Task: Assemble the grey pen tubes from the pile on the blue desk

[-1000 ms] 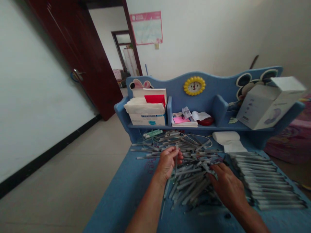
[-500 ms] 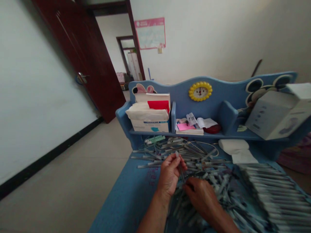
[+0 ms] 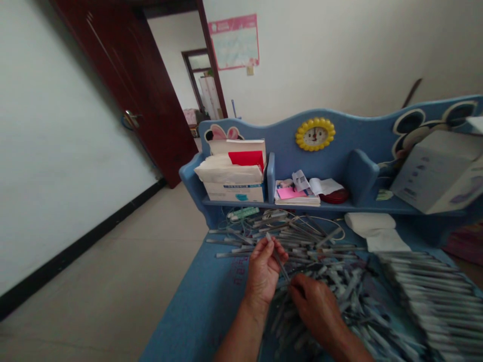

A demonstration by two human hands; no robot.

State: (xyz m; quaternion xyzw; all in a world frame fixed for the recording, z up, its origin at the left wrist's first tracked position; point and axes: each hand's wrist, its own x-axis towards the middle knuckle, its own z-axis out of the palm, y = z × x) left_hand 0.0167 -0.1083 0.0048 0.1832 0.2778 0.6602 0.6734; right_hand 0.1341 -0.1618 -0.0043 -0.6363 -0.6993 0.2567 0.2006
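Observation:
Between my hands is a thin grey stick [image 3: 279, 262] with a whitish tip, slanting down to the right. My left hand [image 3: 264, 269] pinches its upper end between thumb and fingers. The lower end is in the closed fingers of my right hand [image 3: 315, 304]. Behind my hands, many similar grey sticks [image 3: 292, 234] lie loose on the blue desk [image 3: 199, 301]. A heap of short, pale, translucent pieces [image 3: 350, 289] spreads under and beside my right hand. Further right, long grey sticks lie side by side in a stack [image 3: 433, 296].
A blue shelf [image 3: 241, 205] along the desk's back holds an open carton [image 3: 236, 191], papers [image 3: 298, 198] and a white box [image 3: 437, 168]. A white roll [image 3: 370, 223] lies below it. The yellow clock [image 3: 315, 134] is on the backboard; a dark red door [image 3: 128, 85] is at left.
The camera view has shifted slightly. The stick leans more to the left at its top, and my left hand's fingers have spread a little around it.

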